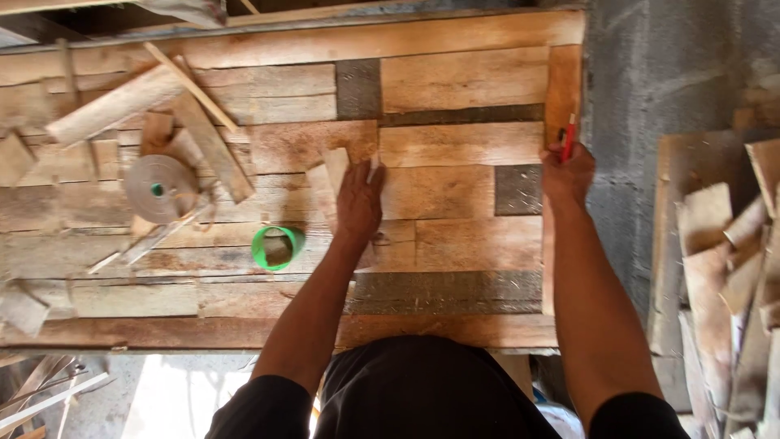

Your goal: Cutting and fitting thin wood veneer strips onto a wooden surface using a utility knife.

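Note:
A panel of patchwork wooden boards (455, 81) lies flat in front of me. My left hand (358, 203) rests on its middle, fingers pressed down on a small pale wood piece (329, 175). My right hand (566, 173) is at the panel's right edge, closed around a red pencil (568, 136) whose tip points up along the edge strip. A green tape ring (277, 247) lies just left of my left forearm.
Loose wood offcuts (122, 102) and a grey round disc (160, 188) clutter the panel's left part. A stack of wood scraps (723, 276) stands at the right, past a grey concrete floor strip (650, 89). More scraps lie at the lower left.

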